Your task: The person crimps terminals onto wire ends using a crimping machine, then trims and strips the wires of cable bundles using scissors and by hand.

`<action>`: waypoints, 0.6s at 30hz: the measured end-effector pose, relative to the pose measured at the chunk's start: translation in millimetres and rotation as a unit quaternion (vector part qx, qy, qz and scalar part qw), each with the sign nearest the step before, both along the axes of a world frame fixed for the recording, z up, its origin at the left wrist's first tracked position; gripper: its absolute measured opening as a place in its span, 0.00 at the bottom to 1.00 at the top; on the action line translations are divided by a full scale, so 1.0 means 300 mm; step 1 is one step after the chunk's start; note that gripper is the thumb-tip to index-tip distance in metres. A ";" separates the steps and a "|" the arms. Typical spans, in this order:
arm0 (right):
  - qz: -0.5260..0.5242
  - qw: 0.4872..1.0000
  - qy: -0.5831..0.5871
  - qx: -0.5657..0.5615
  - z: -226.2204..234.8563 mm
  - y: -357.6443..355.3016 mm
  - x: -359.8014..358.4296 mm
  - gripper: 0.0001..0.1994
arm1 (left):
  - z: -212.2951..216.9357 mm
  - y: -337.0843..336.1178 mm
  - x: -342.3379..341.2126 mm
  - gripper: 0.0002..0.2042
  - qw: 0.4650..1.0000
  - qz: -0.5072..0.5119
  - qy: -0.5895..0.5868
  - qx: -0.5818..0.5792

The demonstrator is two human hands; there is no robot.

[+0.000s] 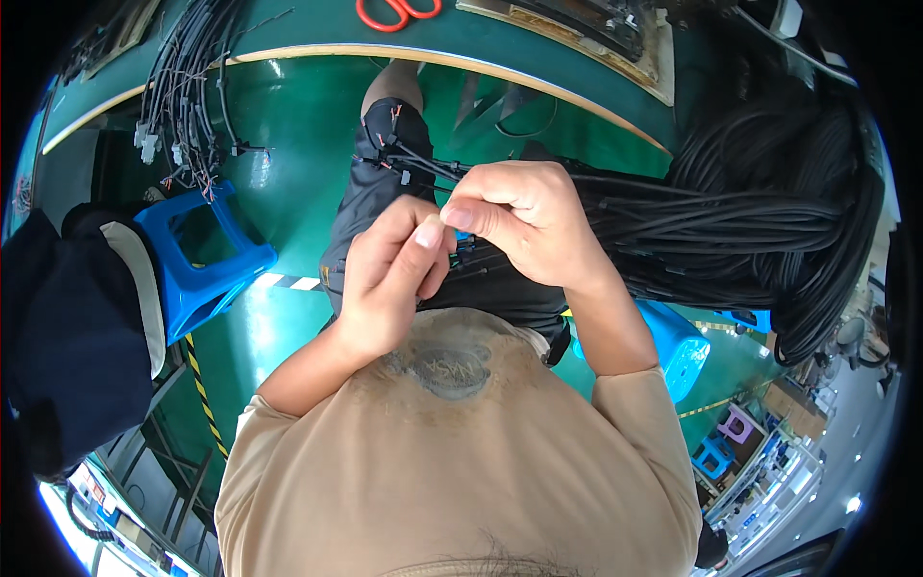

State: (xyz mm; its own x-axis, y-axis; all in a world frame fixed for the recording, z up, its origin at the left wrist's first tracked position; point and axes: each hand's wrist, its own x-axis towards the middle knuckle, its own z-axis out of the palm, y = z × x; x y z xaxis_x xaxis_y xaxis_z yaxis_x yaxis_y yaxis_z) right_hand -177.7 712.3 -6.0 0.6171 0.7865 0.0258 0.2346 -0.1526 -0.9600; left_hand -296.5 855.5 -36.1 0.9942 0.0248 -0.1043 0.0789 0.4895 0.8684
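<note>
My left hand (389,274) and my right hand (524,216) meet above my lap, thumbs and fingertips pinched close together. Whatever lies between the fingertips is too small and covered to make out. A thick bundle of black cables (711,226) runs in from the right, across my lap and under my right hand. Beyond my hands, thin cable ends (389,144) with bare coloured wires and small connectors rest on my dark-clothed leg. A small bit of blue (464,236) shows just beneath my right fingers.
Ahead curves a green worktable (308,34) with a wooden edge, holding red-handled scissors (399,12) and a framed board (596,38). Another bunch of cables (192,87) hangs over its left edge. Blue stools (207,255) stand on the green floor. At the left is a dark-clothed person (77,337).
</note>
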 end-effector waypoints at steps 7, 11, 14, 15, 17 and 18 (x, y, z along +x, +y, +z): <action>-0.023 0.998 -0.054 -0.038 0.002 -0.025 -0.018 0.08 | 0.022 -0.029 0.016 0.02 0.951 0.107 0.015 0.289; -0.051 0.994 -0.093 -0.010 0.002 -0.039 -0.027 0.03 | 0.033 -0.020 0.025 0.03 0.971 0.070 0.057 0.223; -0.051 0.994 -0.100 0.011 -0.012 -0.061 -0.024 0.03 | 0.040 -0.011 0.030 0.03 0.976 0.036 0.077 0.200; -0.053 0.994 -0.099 0.010 -0.015 -0.064 -0.026 0.03 | 0.042 -0.007 0.030 0.04 0.976 0.021 0.078 0.201; -0.074 0.991 -0.099 0.047 -0.021 -0.070 -0.029 0.03 | 0.045 -0.007 0.029 0.04 0.976 0.003 0.080 0.203; -0.076 0.991 -0.099 0.047 -0.026 -0.074 -0.029 0.03 | 0.047 -0.007 0.031 0.03 0.974 0.001 0.072 0.214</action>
